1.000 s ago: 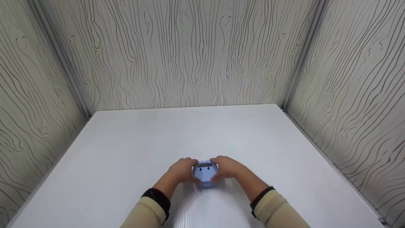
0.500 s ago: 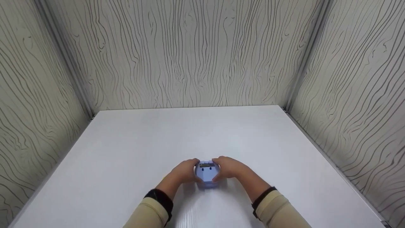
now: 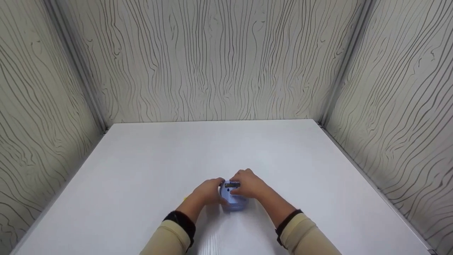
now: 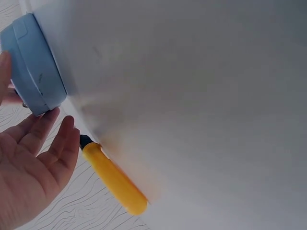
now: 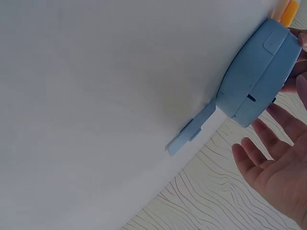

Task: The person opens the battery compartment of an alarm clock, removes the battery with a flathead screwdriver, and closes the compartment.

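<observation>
A light blue, rounded device sits on the white table, its flat side with two dark knobs and an uncovered battery slot facing up. My left hand grips its left side, thumb on the near edge and fingers on the far edge. My right hand is over the right part of the device, thumb and fingertips around a battery lying in the slot. I cannot tell whether they touch the battery. In the right wrist view, the other fingers are spread loosely beside the blue housing.
A screwdriver with a yellow handle lies left of the device, mostly hidden by my left arm in the head view. A small light blue cover lies right of the device. Patterned panels wall the table's back and sides.
My right hand has left the device's right edge and moved inward over the battery slot. My left hand keeps its grip, and the device has barely moved.
</observation>
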`<state>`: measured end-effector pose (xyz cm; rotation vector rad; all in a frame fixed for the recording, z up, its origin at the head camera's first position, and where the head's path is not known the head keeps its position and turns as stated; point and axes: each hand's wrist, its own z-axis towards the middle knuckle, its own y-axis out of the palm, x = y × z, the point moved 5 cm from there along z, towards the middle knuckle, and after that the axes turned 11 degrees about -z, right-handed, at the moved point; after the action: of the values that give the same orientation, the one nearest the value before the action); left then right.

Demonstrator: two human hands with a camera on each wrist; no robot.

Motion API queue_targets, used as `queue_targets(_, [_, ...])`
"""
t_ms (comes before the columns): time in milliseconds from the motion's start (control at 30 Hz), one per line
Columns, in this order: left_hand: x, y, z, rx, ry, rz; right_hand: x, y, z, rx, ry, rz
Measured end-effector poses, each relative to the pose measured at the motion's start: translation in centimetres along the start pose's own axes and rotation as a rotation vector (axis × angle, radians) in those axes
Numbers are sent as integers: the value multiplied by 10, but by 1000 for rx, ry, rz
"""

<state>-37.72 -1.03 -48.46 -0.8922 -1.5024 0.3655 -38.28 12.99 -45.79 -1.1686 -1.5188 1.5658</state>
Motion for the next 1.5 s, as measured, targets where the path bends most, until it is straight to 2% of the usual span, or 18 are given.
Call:
queue_targets(133, [3,-1,-1,-2,31,31,-8,1,4,73,-36,-44])
queue_targets(300, [6,-2,-3,-9,60,42,-14,4,8,108,-11,-83])
queue_targets(567, [6,-3,-1,-25,40,35,-19,2,12,144,41,-38])
queue_targets(833, [5,-2,3,-31,-5,20,-22,3,18,187,95,-92])
queue_targets(1033, [7,-3,1,-31,-13,27,-25,3,21,200,20,-200])
queue_targets(1300, [8,-4,0,-37,30,73,-31,2,14,350,-135,-284])
queue_targets(1500, [8,-3,1,-40,32,87,-30,4,15,322,-137,-263])
